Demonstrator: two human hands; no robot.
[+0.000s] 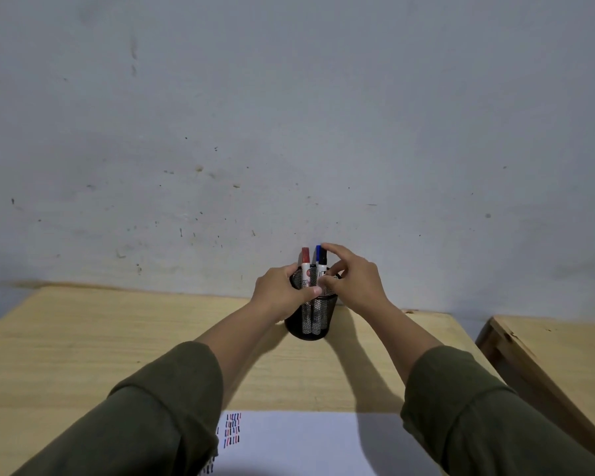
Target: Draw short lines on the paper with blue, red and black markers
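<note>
A black mesh pen cup [310,321] stands at the far edge of the wooden table, against the wall. Three markers stand upright in it: one with a red cap [305,260], one with a blue cap [318,253], one with a black cap [323,257]. My left hand [282,292] wraps the cup's left rim. My right hand [352,280] hovers at the black marker, index finger on its cap, thumb near its barrel; a firm grip cannot be told. White paper [310,444] lies near me, with short blue, red and black lines at its left side.
The light wooden table [83,341] meets a grey scuffed wall [289,132]. A second wooden table [557,348] stands at the right, separated by a narrow gap. Both my green sleeves cross the near table and cover the paper's corners.
</note>
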